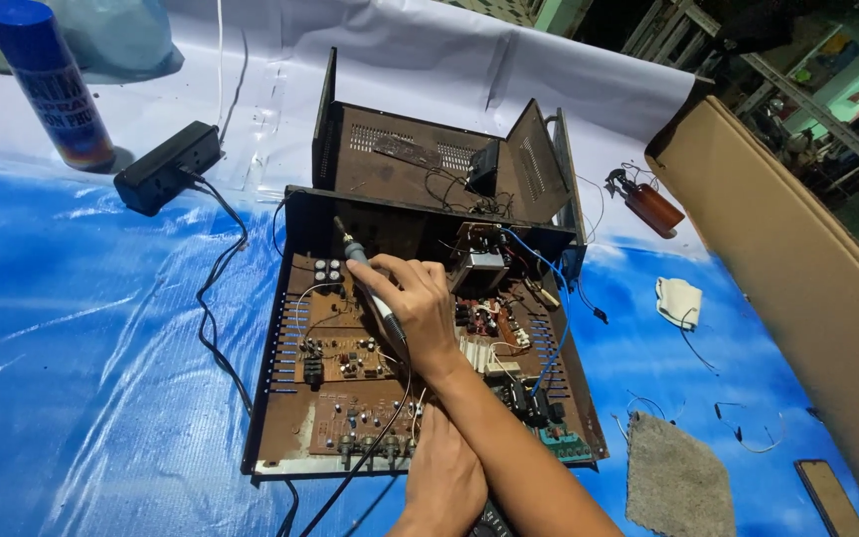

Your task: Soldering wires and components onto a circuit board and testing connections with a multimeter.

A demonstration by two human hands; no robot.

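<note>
- Rust-brown circuit boards (350, 358) fill an opened amplifier chassis (270, 398) that sits on a blue plastic sheet (82, 348), with its perforated metal cover (420, 154) standing detached just behind it.
- The right hand (415, 308) crosses over the chassis with its fingers closed in a pen grip on a slim corded soldering tool (370, 288); the tip points up and away from the fingertips, toward a cluster of pale capacitors (328, 270) near the back wall.
- The left hand (444, 482) rests below the right forearm at the front edge of the chassis; its fingers curl loosely near the front knobs (370, 449), and whether they grip anything cannot be told.
- The tool's black cord (350, 487) trails down from under the palm and off the near edge.
- Beyond the fingertips, a transformer (484, 270) and blue wires (549, 298) sit to the right; a black power strip (166, 167) and a blue spray can (47, 80) lie well to the left.
- To the far right lie a grey cloth pad (673, 482), a white mask (678, 300) and a brown bottle (653, 207).
- Judging by the scene, the work looks mid-course: the case is open and the boards exposed, while loose wires remain and the cover is not yet back on.
</note>
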